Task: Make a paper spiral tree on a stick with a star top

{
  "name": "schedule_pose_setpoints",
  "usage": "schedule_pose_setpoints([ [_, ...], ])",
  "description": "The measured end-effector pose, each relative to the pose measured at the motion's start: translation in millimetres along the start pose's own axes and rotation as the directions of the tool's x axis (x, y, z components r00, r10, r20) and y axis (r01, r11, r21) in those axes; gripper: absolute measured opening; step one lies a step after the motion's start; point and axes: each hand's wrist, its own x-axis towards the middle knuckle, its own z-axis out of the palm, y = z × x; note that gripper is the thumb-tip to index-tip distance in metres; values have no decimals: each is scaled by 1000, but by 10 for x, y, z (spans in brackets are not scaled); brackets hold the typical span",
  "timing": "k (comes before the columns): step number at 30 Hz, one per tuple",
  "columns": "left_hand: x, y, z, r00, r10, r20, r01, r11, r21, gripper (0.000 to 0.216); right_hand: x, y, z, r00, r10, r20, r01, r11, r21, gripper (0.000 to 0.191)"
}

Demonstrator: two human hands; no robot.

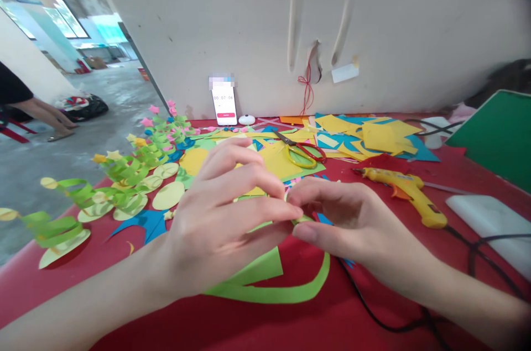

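Left fingers (276, 210) and right fingers (321, 235) pinch a green strip (286, 294).

Smartphone (226, 105) screen: digits 00:07:06. Red button (225, 115) on it, label too small. Screen top pixelated, unreadable.

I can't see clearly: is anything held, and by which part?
The right hand pinches a green paper strip by its upper part, beside the left hand; exact spot hidden.

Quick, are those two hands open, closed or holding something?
Left hand: fingers bent, tips meeting the other's; its grip is hidden.
Right hand: closed, pinching a green paper strip.
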Motion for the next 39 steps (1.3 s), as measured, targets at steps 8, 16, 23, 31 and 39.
schedule_pose_setpoints([
  [8, 28, -4, 24, 997, 8, 82, -4, 998, -55, 7, 18, -23, -47, 999, -23, 49, 30, 986, -167, 7],
  [16, 31, -1, 25, 991, -14, 131, 24, 997, -73, 7, 6, -57, -42, 999, -30, 41, 38, 974, -224, 3],
  [23, 39, 6, 3, 995, -23, 96, 28, 998, -58, 7, -5, -51, -53, 996, -72, 49, 81, 971, -226, 10],
  [31, 46, -2, 6, 994, -57, 98, 66, 994, -88, 7, -6, -55, -41, 994, -75, 76, 90, 968, -233, 12],
  [39, 14, 26, 47, 994, -73, 84, 83, 989, -120, 20, -4, -44, -6, 996, -17, 91, 38, 970, -242, 12],
])
